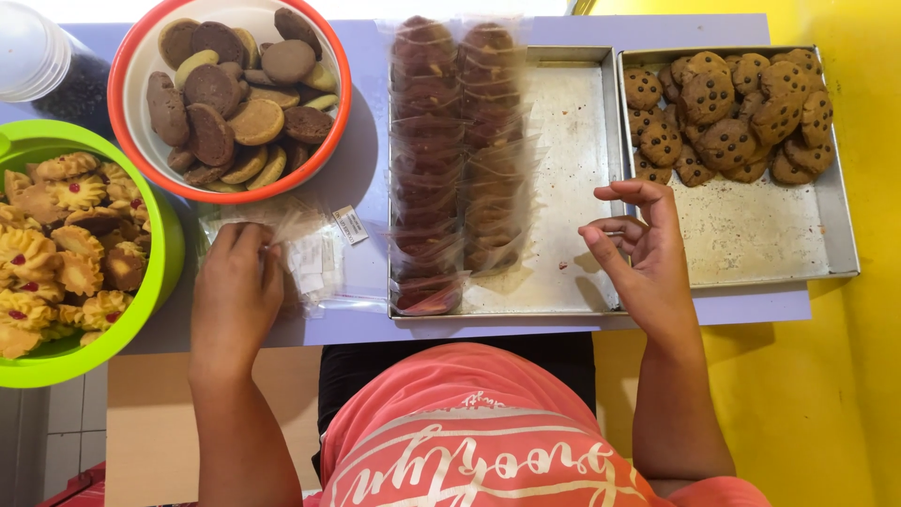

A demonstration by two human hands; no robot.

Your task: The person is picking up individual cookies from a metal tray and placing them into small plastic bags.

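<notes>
Left hand [235,282] flat, right hand [638,246] curled.

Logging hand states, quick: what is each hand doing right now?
Left hand: palm down on the pile of clear plastic bags, fingers curled; grip cannot be told.
Right hand: raised over the metal tray, fingers loosely curled, holding nothing.
</notes>
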